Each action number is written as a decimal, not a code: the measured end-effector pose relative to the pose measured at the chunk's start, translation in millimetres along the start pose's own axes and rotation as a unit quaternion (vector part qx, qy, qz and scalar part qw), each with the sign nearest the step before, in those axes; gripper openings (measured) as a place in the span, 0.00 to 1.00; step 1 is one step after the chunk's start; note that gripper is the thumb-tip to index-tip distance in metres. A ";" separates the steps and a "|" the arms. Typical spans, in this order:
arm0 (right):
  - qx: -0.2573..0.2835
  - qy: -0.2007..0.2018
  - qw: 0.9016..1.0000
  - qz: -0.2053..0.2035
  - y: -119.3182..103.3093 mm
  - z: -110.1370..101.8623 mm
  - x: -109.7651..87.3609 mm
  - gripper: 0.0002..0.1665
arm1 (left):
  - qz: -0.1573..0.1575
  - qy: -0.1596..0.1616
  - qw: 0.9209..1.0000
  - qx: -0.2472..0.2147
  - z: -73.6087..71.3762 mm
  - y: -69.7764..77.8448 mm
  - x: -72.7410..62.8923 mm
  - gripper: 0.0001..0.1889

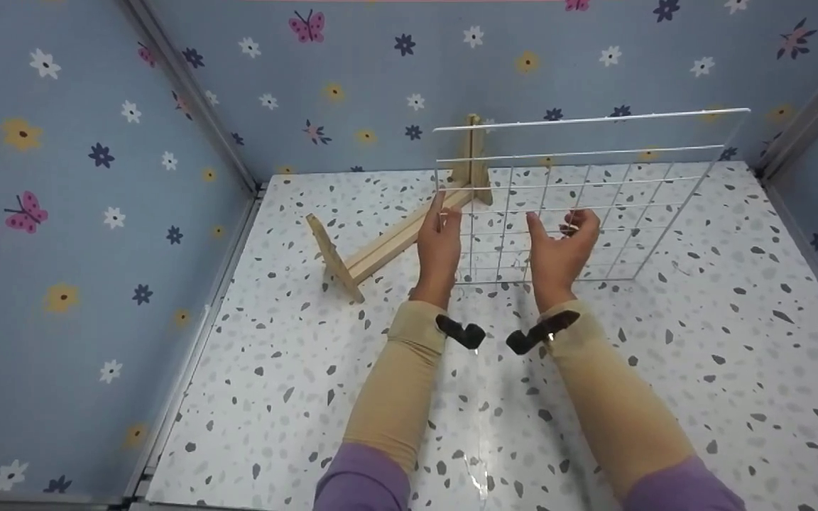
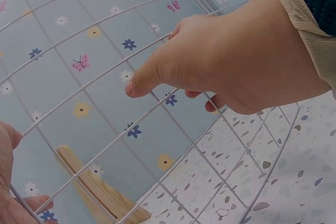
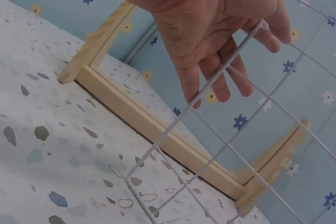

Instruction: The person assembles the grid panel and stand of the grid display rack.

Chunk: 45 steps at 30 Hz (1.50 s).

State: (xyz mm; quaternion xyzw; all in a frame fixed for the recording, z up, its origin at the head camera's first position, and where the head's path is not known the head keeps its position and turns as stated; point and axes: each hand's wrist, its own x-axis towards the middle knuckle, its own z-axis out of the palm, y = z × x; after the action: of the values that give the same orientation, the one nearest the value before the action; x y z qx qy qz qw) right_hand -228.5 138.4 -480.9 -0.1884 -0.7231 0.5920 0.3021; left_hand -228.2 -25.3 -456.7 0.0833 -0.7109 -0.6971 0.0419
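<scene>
A white wire grid panel (image 1: 593, 120) (image 3: 228, 66) stands upright above the speckled table, leaning slightly. My left hand (image 1: 439, 248) (image 3: 210, 30) grips its left edge, with thumb and index finger at the edge wire and the other fingers spread along it. Inside the panel's left half, my right hand (image 1: 562, 255) (image 2: 210, 56) holds the wires, thumb on the near side and fingers curled through to the far side. Behind the panel's left side sits a pale wooden stand (image 1: 402, 238) (image 3: 157, 129), a grooved bar with an upright piece at each end.
The speckled white tabletop (image 1: 274, 426) lies beneath everything. Blue flowered panels (image 1: 380, 71) wall it in at the back, left and right. A black wrist mount (image 1: 462, 332) sits on each beige sleeve.
</scene>
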 end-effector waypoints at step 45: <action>-0.005 -0.026 1.000 -0.013 1.7 -2.6 -1.2 0.34 | -0.010 -0.010 1.000 -0.017 -1.1 -5.2 -1.3 0.31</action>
State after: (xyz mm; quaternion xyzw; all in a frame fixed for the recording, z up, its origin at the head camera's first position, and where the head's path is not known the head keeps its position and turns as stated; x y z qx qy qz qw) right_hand -226.0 140.0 -482.6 -0.1651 -0.7362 0.5889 0.2898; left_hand -226.5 -26.3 -461.8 0.0829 -0.6983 -0.7104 0.0288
